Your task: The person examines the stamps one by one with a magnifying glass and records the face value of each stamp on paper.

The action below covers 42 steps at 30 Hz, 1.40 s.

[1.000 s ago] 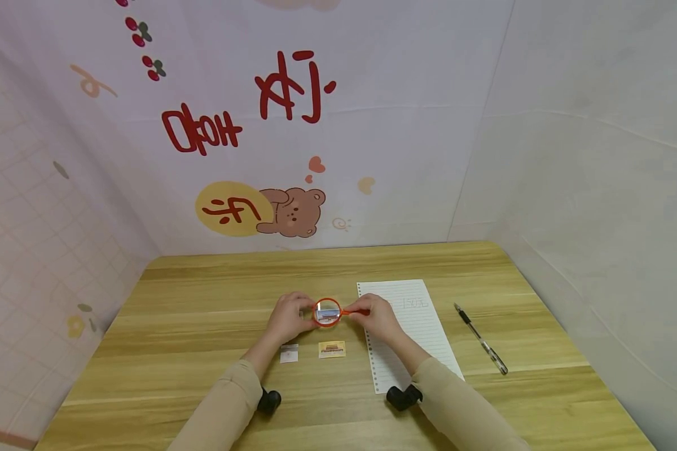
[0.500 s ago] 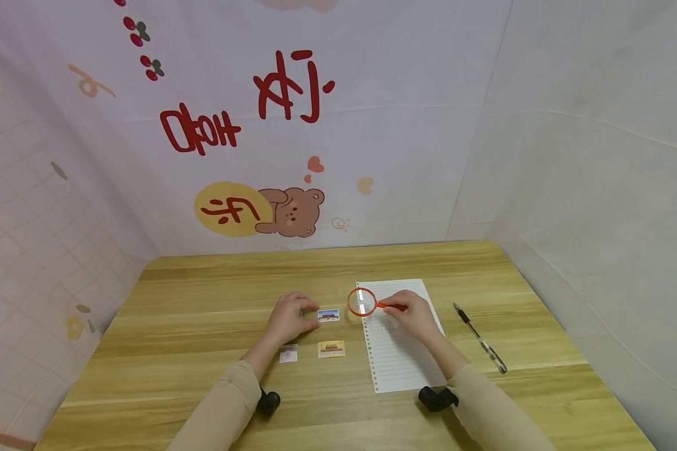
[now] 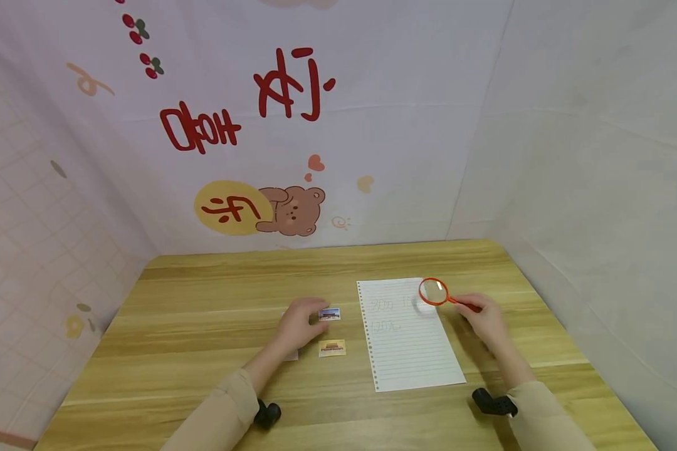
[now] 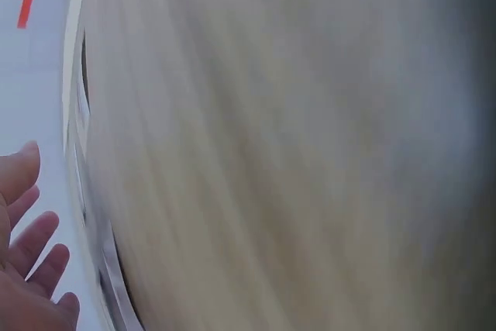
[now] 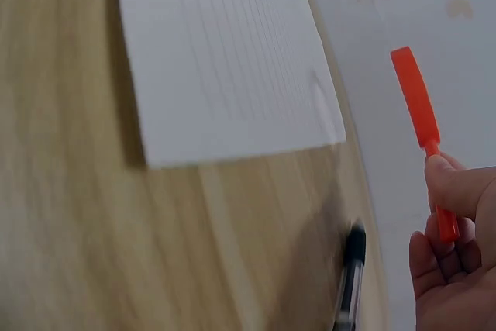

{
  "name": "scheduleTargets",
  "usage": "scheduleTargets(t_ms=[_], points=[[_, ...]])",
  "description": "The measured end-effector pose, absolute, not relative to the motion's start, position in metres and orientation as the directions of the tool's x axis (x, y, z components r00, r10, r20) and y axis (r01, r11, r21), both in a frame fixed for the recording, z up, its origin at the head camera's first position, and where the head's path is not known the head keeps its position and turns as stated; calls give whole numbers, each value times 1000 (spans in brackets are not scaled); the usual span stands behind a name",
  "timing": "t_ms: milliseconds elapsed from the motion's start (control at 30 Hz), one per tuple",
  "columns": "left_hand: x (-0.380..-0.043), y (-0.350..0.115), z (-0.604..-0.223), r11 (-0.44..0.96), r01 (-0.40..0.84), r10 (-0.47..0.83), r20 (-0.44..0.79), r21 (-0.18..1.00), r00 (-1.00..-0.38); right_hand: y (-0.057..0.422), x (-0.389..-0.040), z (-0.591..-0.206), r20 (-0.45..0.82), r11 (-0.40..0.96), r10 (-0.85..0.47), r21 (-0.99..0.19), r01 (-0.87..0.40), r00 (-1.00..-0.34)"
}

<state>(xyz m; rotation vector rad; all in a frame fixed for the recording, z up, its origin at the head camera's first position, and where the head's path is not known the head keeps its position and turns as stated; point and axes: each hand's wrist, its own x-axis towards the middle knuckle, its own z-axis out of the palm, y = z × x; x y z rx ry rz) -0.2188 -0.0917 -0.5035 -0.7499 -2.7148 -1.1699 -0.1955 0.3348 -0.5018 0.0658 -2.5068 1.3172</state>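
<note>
My right hand (image 3: pixel 487 321) grips the handle of a red magnifying glass (image 3: pixel 448 298), its lens over the far right corner of a lined sheet (image 3: pixel 417 357). In the right wrist view thumb and fingers pinch the handle below the red rim (image 5: pixel 417 98). My left hand (image 3: pixel 301 326) has loosely bent, spread fingers with nothing between them. Its fingertips are right at the left edge of a small blue picture stamp (image 3: pixel 330 314). Nearer me lies a yellow stamp (image 3: pixel 332 348). A pale slip (image 3: pixel 291 356) is partly hidden by the left hand.
Faint handwriting marks the upper part of the sheet. A black-capped pen (image 5: pixel 353 269) lies right of it, hidden behind the right hand in the head view. The wooden table (image 3: pixel 203 275) meets a printed cloth backdrop (image 3: pixel 395 144) at the back and sides.
My right hand has carried the magnifying glass from over the blue stamp rightward across the sheet to its far right corner. My left hand has shifted slightly right, beside the blue stamp.
</note>
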Motion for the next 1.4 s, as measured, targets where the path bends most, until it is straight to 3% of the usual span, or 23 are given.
scheduleTargets(t_ms=[433,667,1033,1400], points=[[-181,-42,-495,578,620,577,272,531,-770,404,-169,-502,189,676,253,-736,34,-949],[-167,-25,-499,563,695,665,255,447,-702,424,-160,-505,197,662,291,-748,49,-936],[-161,-19,-501,549,714,724,179,435,-666,444,-158,-517,136,734,312,-663,148,-940],[-158,-16,-505,560,734,758,119,384,-641,447,-159,-523,118,724,330,-669,171,-937]])
